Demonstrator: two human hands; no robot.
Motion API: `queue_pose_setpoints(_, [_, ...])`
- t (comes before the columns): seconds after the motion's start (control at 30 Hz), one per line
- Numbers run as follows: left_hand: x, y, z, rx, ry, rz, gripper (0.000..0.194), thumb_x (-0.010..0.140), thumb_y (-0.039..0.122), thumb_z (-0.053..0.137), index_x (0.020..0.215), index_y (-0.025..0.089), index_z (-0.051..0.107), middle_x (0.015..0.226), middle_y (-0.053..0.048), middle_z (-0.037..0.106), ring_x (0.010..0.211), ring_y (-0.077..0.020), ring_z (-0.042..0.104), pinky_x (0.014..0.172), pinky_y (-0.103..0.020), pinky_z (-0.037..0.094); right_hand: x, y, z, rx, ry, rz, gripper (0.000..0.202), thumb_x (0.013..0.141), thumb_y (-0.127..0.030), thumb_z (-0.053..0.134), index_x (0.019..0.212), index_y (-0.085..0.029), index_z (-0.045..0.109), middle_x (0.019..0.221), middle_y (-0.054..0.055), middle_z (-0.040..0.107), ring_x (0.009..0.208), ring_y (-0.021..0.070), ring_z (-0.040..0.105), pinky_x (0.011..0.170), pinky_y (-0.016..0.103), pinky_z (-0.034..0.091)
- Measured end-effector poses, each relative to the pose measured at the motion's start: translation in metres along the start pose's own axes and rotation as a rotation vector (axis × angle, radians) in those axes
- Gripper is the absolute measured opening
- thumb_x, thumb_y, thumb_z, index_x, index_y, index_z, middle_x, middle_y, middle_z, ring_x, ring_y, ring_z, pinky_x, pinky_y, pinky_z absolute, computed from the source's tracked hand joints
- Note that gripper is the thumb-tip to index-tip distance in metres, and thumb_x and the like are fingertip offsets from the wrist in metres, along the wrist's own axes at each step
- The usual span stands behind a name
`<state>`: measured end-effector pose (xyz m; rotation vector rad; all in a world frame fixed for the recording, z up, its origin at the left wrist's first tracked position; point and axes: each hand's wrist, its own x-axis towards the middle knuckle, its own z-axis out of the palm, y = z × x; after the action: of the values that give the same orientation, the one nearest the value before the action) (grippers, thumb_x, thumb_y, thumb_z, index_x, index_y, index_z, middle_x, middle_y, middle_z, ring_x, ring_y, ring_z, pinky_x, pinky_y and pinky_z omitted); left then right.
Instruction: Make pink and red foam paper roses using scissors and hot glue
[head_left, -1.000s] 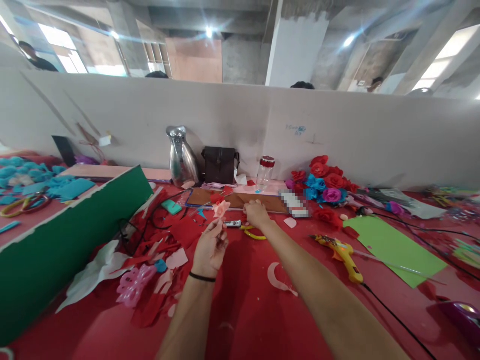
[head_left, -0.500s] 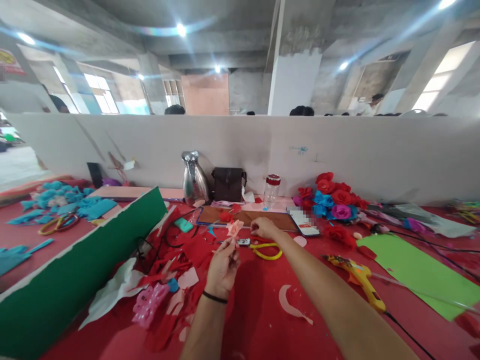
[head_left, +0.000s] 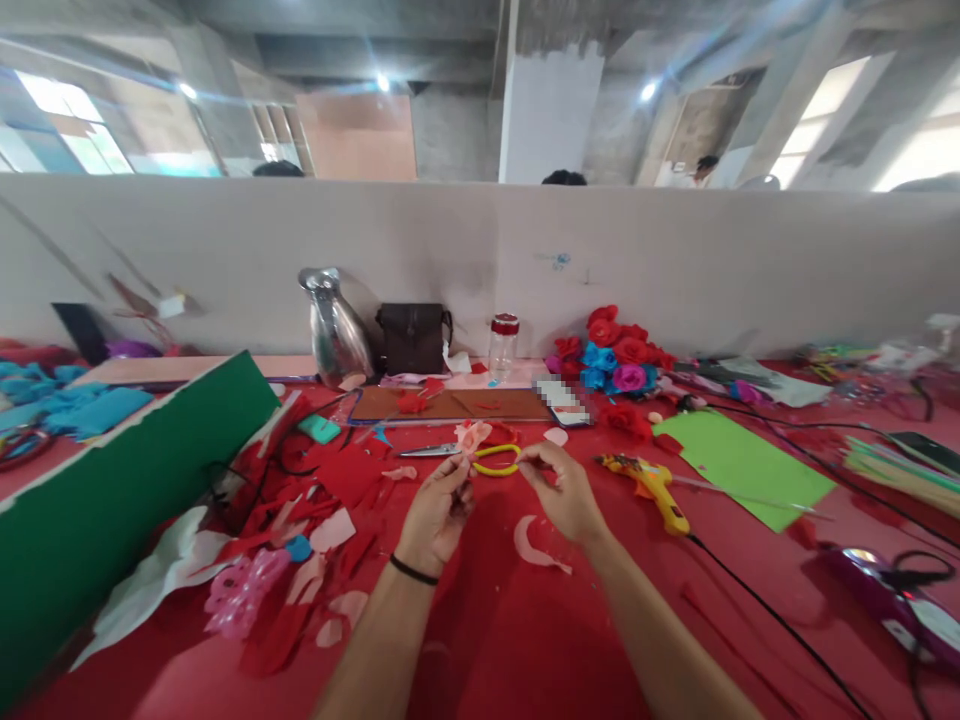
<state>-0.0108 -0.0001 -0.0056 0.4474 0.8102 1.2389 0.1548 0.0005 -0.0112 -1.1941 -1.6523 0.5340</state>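
Observation:
My left hand (head_left: 439, 505), with a black band at the wrist, pinches the base of a small pale pink flower (head_left: 472, 437) near the middle of the table. To its right, my right hand (head_left: 559, 485) has its fingers pressed together beside the yellow handle of the scissors (head_left: 497, 470); whatever they hold, if anything, is too small to name. The scissors lie behind my hands with the blades pointing left, partly hidden by the flower. A curved pink scrap (head_left: 536, 548) lies below my right hand.
Red and pink scraps and a green board (head_left: 150, 500) are on the left. A yellow glue gun (head_left: 656, 490), a green sheet (head_left: 739, 465) and a bunch of flowers (head_left: 626, 350) are on the right. A steel jug (head_left: 335, 330), bag (head_left: 412, 338) and jar (head_left: 503, 347) stand behind.
My right hand has drawn back towards me from beside the brown board to the right of the scissors. The view has turned right and down. My left hand still holds the flower.

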Motion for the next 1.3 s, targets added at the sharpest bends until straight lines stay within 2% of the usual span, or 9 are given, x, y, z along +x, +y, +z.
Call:
queue_pose_setpoints(0.1, [-0.004,-0.004,0.005,0.031,-0.028,-0.028,0.019,0.061,0.013,0.073,0.070,0.014,0.056,0.060,0.005,0.052,0.042,-0.0017,0.037,0.041,-0.014,0.027,-0.003,-0.006,0.002,-0.024,0.009,-0.050,0.013,0.083,-0.024,0.050,0.077,-0.020,0.061,0.078,0.005,0.062,0.075,0.0178,0.057,0.071,0.029,0.045])
queue_pose_setpoints(0.2, [-0.006,-0.005,0.007,0.057,-0.053,-0.061,0.019,0.061,0.013,0.072,0.071,0.013,0.056,0.059,0.005,0.051,0.042,-0.0016,0.036,0.041,-0.014,0.026,0.000,-0.007,0.003,-0.051,0.016,-0.075,0.013,0.083,-0.023,0.051,0.077,-0.021,0.063,0.079,0.005,0.062,0.082,0.0190,0.056,0.077,0.032,0.044])
queue_pose_setpoints(0.47, [-0.008,-0.007,0.009,0.087,-0.083,-0.109,0.015,0.064,0.013,0.070,0.068,0.014,0.056,0.058,0.004,0.050,0.042,-0.0019,0.035,0.041,-0.014,0.025,0.004,0.002,0.004,-0.072,0.041,-0.050,0.013,0.083,-0.021,0.054,0.075,-0.021,0.065,0.078,0.004,0.061,0.081,0.0191,0.055,0.077,0.031,0.043])
queue_pose_setpoints(0.73, [-0.008,-0.013,0.009,0.139,-0.107,-0.064,0.019,0.061,0.017,0.075,0.069,0.014,0.058,0.060,0.002,0.054,0.043,-0.0021,0.038,0.042,-0.014,0.029,0.004,-0.001,0.003,-0.102,0.075,-0.037,0.013,0.083,-0.021,0.055,0.074,-0.020,0.064,0.077,0.004,0.062,0.079,0.0189,0.054,0.075,0.030,0.043])
queue_pose_setpoints(0.9, [-0.007,-0.016,0.008,0.162,-0.110,-0.074,0.019,0.060,0.019,0.075,0.068,0.014,0.059,0.056,0.004,0.050,0.042,-0.0019,0.037,0.042,-0.014,0.028,0.004,-0.002,-0.002,-0.121,0.134,-0.053,0.013,0.085,-0.023,0.054,0.078,-0.020,0.065,0.079,0.005,0.063,0.078,0.0189,0.056,0.074,0.031,0.044])
queue_pose_setpoints(1.03, [-0.007,-0.016,0.009,0.188,-0.132,-0.077,0.023,0.059,0.022,0.076,0.069,0.014,0.057,0.058,0.004,0.050,0.043,-0.0013,0.037,0.042,-0.013,0.027,0.004,-0.004,-0.006,-0.140,0.209,-0.111,0.015,0.086,-0.027,0.053,0.079,-0.021,0.065,0.078,0.005,0.063,0.077,0.0195,0.057,0.073,0.033,0.044])
queue_pose_setpoints(1.2, [-0.008,-0.013,0.009,0.141,-0.137,-0.113,0.025,0.058,0.021,0.077,0.070,0.014,0.055,0.060,0.004,0.051,0.042,-0.0012,0.035,0.041,-0.014,0.025,0.002,-0.007,-0.013,-0.151,0.280,-0.198,0.012,0.085,-0.024,0.054,0.078,-0.021,0.064,0.077,0.004,0.063,0.079,0.0197,0.057,0.076,0.034,0.043])
queue_pose_setpoints(1.3, [-0.008,-0.012,0.009,0.112,-0.140,-0.139,0.025,0.059,0.020,0.076,0.071,0.014,0.056,0.060,0.004,0.052,0.042,-0.0011,0.035,0.041,-0.014,0.024,0.001,-0.007,-0.014,-0.177,0.234,-0.227,0.012,0.085,-0.022,0.055,0.076,-0.021,0.063,0.076,0.004,0.063,0.078,0.0194,0.056,0.075,0.034,0.042])
